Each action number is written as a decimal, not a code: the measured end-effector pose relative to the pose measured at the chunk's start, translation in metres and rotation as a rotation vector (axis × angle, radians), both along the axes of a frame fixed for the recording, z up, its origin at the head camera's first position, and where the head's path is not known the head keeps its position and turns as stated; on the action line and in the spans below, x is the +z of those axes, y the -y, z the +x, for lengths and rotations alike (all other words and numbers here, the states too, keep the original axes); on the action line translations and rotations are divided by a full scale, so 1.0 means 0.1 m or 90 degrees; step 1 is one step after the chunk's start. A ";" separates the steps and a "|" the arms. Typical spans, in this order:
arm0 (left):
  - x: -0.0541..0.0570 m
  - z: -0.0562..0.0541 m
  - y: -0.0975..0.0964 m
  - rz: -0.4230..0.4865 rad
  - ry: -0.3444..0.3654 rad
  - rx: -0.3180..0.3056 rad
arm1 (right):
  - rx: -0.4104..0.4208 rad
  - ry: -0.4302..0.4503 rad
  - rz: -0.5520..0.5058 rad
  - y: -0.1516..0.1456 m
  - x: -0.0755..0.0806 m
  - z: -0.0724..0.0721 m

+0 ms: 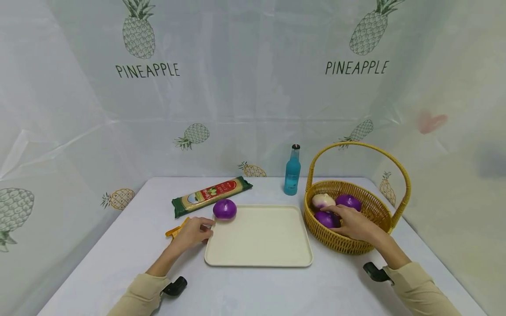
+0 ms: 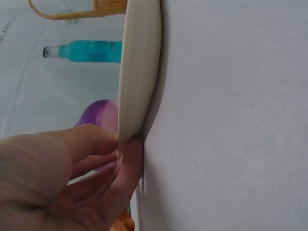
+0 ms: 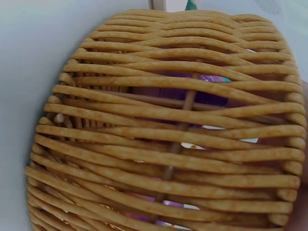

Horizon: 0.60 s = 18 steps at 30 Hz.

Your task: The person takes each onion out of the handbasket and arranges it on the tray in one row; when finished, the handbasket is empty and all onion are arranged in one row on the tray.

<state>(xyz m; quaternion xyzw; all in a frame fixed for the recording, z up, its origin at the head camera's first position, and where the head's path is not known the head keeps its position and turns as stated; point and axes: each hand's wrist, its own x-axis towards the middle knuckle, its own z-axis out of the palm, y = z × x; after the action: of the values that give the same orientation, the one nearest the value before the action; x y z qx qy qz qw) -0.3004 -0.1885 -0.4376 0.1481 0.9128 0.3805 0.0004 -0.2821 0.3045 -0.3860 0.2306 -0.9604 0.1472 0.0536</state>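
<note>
My left hand (image 1: 192, 231) pinches the left rim of a cream tray (image 1: 259, 237), thumb on top and fingers beneath, as the left wrist view shows. A purple onion (image 1: 225, 210) sits at the tray's back left corner. On the right, my right hand (image 1: 353, 223) reaches into a wicker basket (image 1: 336, 242), its fingers and thumb around a second purple onion (image 1: 326, 219). Beside that one lie a white onion (image 1: 323, 201) and another purple onion (image 1: 349, 202). In the right wrist view, the woven wall (image 3: 168, 120) hides most of this hand and the onions.
A pack of spaghetti (image 1: 211, 196) lies behind the tray at left. Partly behind my left hand is an orange object (image 1: 176, 231). A bottle of blue drink (image 1: 292, 171) stands at the back, left of the basket's tall handle (image 1: 365, 145). A pineapple-print curtain hangs behind the table.
</note>
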 end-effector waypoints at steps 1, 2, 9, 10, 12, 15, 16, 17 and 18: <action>-0.01 0.00 0.00 0.000 -0.001 0.000 | -0.001 -0.004 0.001 0.00 0.01 0.00; -0.01 0.00 0.00 0.000 -0.003 0.000 | -0.005 -0.008 0.000 -0.01 0.02 0.01; -0.01 -0.01 0.00 -0.003 -0.009 -0.002 | -0.036 -0.018 -0.019 -0.01 0.18 0.02; 0.00 -0.01 0.00 -0.004 -0.010 -0.002 | -0.037 -0.024 -0.024 -0.01 0.20 0.01; 0.00 -0.01 0.00 -0.006 -0.014 -0.002 | -0.037 -0.034 -0.035 0.01 0.26 0.00; 0.01 0.00 0.00 -0.007 -0.011 -0.002 | -0.036 -0.045 -0.048 0.05 0.34 -0.03; 0.01 0.00 0.00 -0.007 -0.009 -0.001 | -0.036 -0.046 -0.053 0.07 0.37 -0.04; 0.00 0.00 0.00 -0.007 -0.009 -0.001 | -0.034 -0.047 -0.055 0.09 0.39 -0.05; 0.00 0.00 0.00 -0.007 -0.007 0.000 | -0.034 -0.048 -0.056 0.11 0.42 -0.06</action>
<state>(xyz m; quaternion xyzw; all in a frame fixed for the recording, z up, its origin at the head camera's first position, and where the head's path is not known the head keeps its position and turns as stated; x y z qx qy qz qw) -0.3006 -0.1887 -0.4374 0.1499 0.9148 0.3749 -0.0038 -0.2878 0.2934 -0.3445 0.2079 -0.9560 0.1789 0.1037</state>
